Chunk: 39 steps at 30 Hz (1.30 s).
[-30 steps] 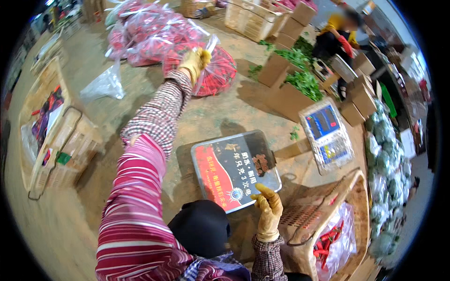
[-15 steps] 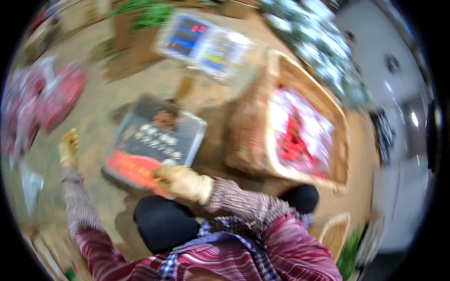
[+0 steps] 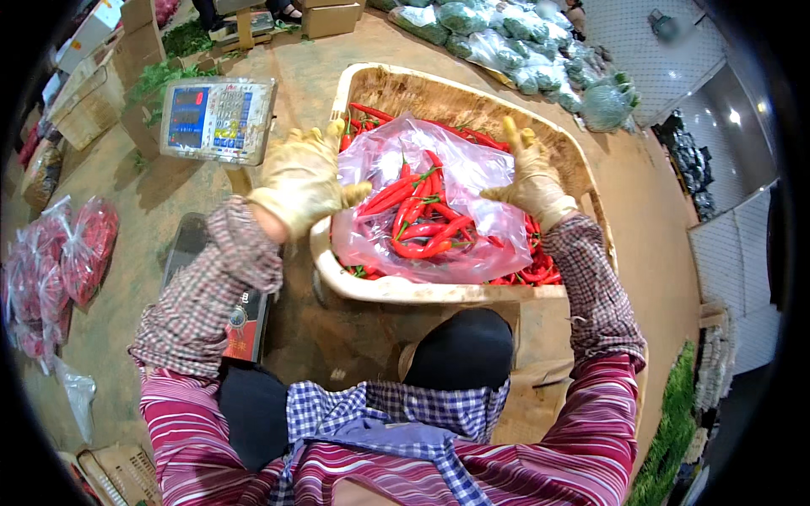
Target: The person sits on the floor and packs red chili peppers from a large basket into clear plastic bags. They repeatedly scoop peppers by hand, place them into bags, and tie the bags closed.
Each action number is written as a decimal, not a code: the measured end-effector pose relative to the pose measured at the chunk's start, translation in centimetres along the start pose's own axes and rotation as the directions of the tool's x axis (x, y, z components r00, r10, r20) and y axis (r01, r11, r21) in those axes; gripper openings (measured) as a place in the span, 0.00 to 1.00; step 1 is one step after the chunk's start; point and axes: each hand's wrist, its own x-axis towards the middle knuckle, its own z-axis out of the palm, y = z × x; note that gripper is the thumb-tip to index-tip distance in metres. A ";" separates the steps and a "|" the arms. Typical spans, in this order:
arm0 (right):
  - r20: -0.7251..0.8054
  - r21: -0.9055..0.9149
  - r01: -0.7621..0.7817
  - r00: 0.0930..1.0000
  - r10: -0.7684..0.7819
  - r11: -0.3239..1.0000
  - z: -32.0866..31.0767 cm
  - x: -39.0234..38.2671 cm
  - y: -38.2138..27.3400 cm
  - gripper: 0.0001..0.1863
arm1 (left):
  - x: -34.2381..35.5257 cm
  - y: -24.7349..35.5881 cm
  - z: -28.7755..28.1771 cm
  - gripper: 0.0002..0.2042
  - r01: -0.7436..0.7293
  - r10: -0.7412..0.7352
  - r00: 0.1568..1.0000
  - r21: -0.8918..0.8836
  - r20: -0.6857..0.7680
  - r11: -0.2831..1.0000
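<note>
Clear plastic bag (image 3: pixel 485 164): lies inside the crate (image 3: pixel 447 293), nearer its left edge than its right, film spread and crumpled.
Red peppers (image 3: pixel 422 207): bunched about the middle of the bag, green stems pointing several ways; whether every one sits within the film cannot be told.
Loose peppers (image 3: pixel 540 271): beneath and around the bag, showing toward the crate's far edge and at its near right corner.
Left hand (image 3: pixel 305 179): gloved, at the crate's left edge beside the bag; grip open, fingers parted – contact with the film unconfirmed.
Right hand (image 3: pixel 533 177): gloved, at the bag's right side; grip likewise open, thumb toward the film.
Film handling: judged best taken by its margins on both sides, with even tension; stems could pierce it if dragged.
Pepper handling: light pressure advised – squeezing may snap the pods.
Scale (image 3: pixel 218 121): outside the crate's left edge, near the left hand.
Filled bags (image 3: pixel 91 249): on the floor (image 3: pixel 650 278), well apart from the crate's left edge.
</note>
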 end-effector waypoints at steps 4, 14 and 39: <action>0.223 0.199 -0.007 0.974 -0.039 0.980 4.7 2.7 1.9 0.66 | 0.2 1.8 2.3 0.45 0.084 -0.141 0.973 0.290 0.182 0.953; 0.595 0.460 -0.304 0.803 -0.035 0.834 12.6 1.7 23.4 0.62 | 1.2 1.0 6.3 0.36 0.365 -0.293 0.929 -0.434 0.225 0.824; 0.025 0.597 0.401 0.856 -0.516 0.695 17.6 -1.6 21.4 0.18 | 4.5 1.4 12.0 0.13 0.007 -0.147 0.811 -0.242 -0.567 0.970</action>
